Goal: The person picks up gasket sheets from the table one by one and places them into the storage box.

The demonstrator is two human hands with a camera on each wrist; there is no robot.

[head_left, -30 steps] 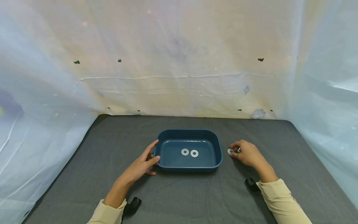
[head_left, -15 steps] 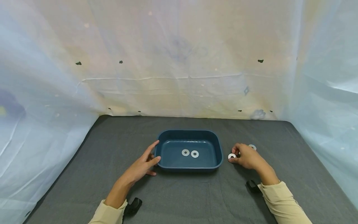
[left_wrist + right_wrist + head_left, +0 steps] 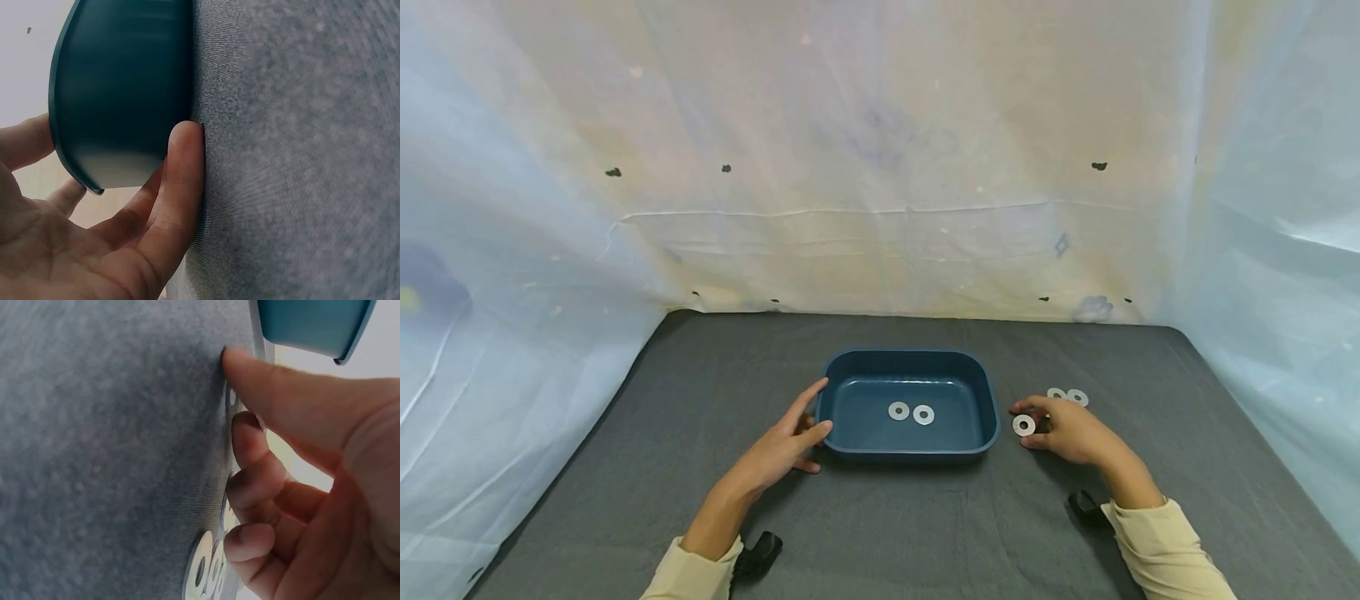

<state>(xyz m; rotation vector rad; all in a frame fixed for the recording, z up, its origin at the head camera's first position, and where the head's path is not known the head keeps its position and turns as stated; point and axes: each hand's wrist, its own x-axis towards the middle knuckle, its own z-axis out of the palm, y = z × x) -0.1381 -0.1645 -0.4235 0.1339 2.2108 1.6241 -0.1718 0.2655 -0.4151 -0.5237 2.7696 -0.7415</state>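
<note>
A blue rectangular tray [image 3: 907, 446] stands on the cloth, holding two flat washers, a left one [image 3: 892, 405] and a right one [image 3: 923, 422]. My left hand [image 3: 775, 450] rests against its left end, fingers spread, touching the rim [image 3: 53, 94]; one fingertip [image 3: 185, 140] lies low by the cloth. Right of the tray, my right hand [image 3: 1071, 429] is low over the table, thumb and index finger parted around a flat-lying washer [image 3: 1017, 425]. Beyond that hand lie two washers, one [image 3: 1056, 392] beside another [image 3: 1078, 397]. The right wrist view shows washers [image 3: 193, 569] near the curled fingers.
Grey cloth [image 3: 880, 533] covers the table. Pale patterned sheeting [image 3: 880, 167] hangs behind and at both sides. Black wrist mounts sit at the left cuff [image 3: 756, 557] and the right cuff [image 3: 1086, 507].
My right hand has shifted slightly toward me, and its thumb and index finger have parted. The washer beside them sits slightly nearer. Washers beyond the hand are more exposed. The left hand stays put.
</note>
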